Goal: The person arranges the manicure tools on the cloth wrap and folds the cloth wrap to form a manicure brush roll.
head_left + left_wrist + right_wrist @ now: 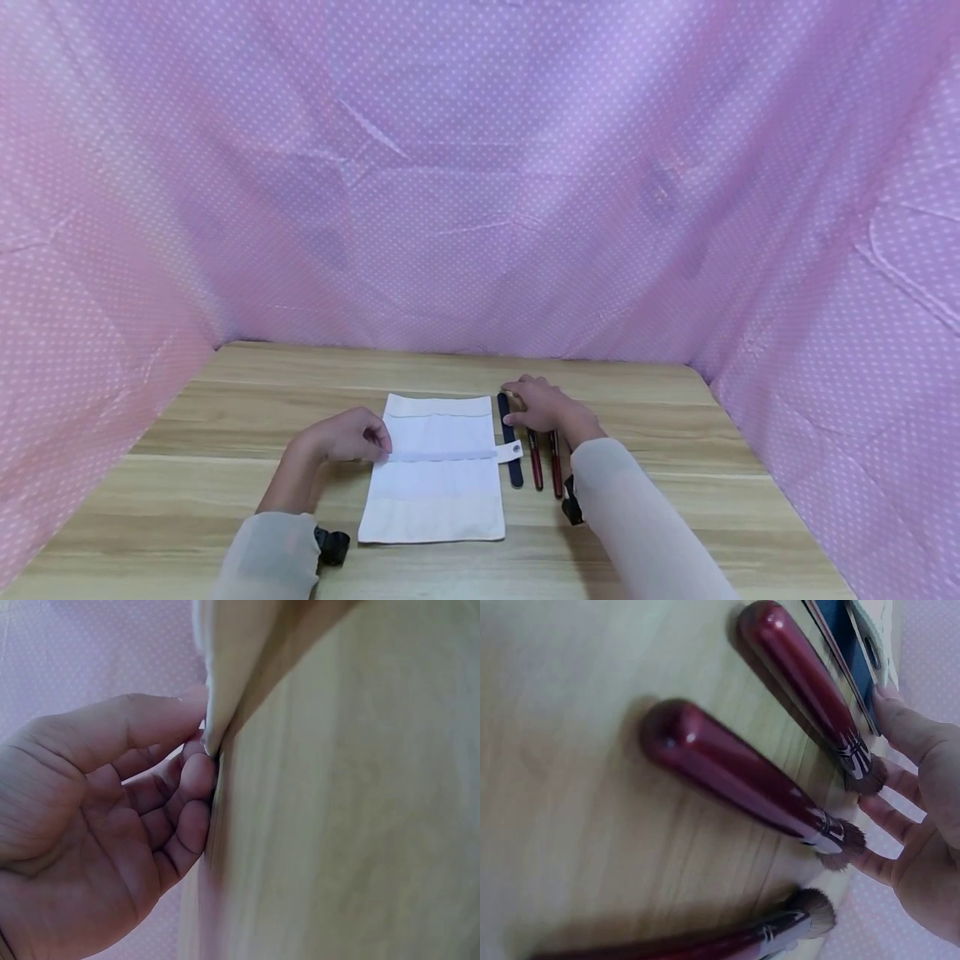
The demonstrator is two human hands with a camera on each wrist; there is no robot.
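A white cloth roll-up case [438,483] lies unrolled on the table, with pocket bands across it and a snap strap [510,452] at its right side. At its left edge, my left hand [352,433] pinches the cloth [225,667] between thumb and fingers. To the right of the case, my right hand [543,404] reaches over a long dark nail file [515,471]. Its thumb touches the file [840,634], and the other fingers are spread, not curled round it. Makeup brushes with dark red handles [727,776] lie beneath and beside that hand.
The wooden table [225,467] carries these things near its middle. Pink dotted cloth [480,208] hangs behind it and at both sides. A third brush [780,934] shows low in the right wrist view. Small black devices [332,546] sit on both wrists.
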